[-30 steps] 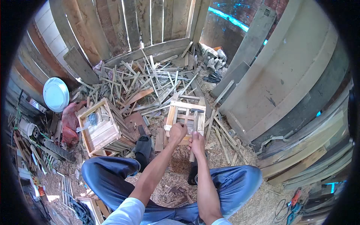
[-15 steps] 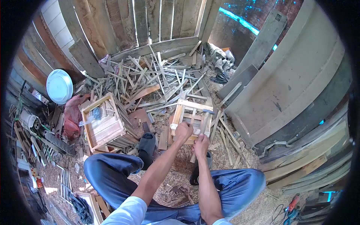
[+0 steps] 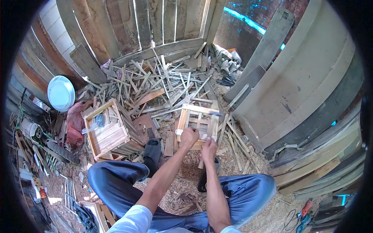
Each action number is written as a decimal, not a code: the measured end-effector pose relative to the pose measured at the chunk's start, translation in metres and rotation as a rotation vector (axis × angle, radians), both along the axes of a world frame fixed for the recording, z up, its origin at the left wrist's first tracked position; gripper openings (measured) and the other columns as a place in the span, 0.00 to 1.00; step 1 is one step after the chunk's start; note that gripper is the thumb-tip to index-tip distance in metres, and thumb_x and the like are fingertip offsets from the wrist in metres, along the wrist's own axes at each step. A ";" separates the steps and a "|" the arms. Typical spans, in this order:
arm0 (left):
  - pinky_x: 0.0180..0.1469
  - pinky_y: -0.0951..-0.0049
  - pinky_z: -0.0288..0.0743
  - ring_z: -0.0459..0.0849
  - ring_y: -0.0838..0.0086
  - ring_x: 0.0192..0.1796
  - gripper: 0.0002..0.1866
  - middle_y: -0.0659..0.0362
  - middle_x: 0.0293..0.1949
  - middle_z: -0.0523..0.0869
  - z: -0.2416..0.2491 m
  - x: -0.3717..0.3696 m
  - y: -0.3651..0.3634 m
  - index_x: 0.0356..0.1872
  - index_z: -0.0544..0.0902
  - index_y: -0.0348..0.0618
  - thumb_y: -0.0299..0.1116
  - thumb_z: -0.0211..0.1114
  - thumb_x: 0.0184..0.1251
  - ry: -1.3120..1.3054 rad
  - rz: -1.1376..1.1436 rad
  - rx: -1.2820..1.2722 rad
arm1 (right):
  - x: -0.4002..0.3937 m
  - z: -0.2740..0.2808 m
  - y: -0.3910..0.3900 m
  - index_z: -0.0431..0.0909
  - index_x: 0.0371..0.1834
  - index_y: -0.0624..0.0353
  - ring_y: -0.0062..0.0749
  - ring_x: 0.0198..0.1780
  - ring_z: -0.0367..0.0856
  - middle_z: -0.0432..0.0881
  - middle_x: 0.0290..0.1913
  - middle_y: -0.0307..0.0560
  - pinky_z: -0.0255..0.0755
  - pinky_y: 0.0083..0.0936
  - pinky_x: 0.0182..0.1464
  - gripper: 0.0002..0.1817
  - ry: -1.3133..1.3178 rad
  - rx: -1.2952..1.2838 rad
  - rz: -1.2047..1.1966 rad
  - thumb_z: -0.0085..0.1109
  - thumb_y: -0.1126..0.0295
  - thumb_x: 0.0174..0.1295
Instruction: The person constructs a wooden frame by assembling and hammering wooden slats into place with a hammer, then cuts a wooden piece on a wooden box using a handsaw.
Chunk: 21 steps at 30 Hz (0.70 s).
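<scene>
The frame (image 3: 200, 109) lay low in front of the person, just beyond the feet, its far rail turned to the slat pile (image 3: 163, 87). With a knee out to the left and another to the right, both arms could reach it between them, which was probably why it sat there.

The left hand (image 3: 189, 137) was on the frame's near part, fingers curled closed beside the middle slat (image 3: 199, 116); it seemed to press there to keep the wood from shifting. Whether the fingertips pinched anything small, I could not tell.

The right hand (image 3: 208, 149) was just beside it, fingers wrapped round the hammer (image 3: 216, 113). Part of the handle stuck out on the near side of the fist, a short hold that probably gave control rather than force. The head, blurred, was over the frame's far right corner; whether it touched wood could not be told.

To the left stood the crate (image 3: 112, 148), open side up, so the clear bag (image 3: 100, 120) and wood pieces lay inside without spilling. Farther left, the basin (image 3: 61, 93) leaned upright near the planks, perhaps to save floor space, with the red bag (image 3: 75, 126) just nearer.
</scene>
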<state>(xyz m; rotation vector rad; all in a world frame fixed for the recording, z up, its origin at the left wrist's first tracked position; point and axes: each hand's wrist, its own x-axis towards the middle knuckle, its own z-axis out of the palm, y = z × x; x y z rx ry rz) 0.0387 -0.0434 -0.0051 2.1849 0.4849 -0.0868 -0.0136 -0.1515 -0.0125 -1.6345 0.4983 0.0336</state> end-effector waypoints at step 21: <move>0.47 0.58 0.77 0.85 0.51 0.42 0.17 0.44 0.35 0.86 -0.002 0.003 0.000 0.37 0.87 0.41 0.44 0.61 0.58 0.023 -0.008 0.016 | -0.001 0.013 -0.004 0.70 0.39 0.57 0.19 0.11 0.60 0.64 0.16 0.35 0.56 0.20 0.10 0.14 0.038 0.201 0.074 0.41 0.58 0.72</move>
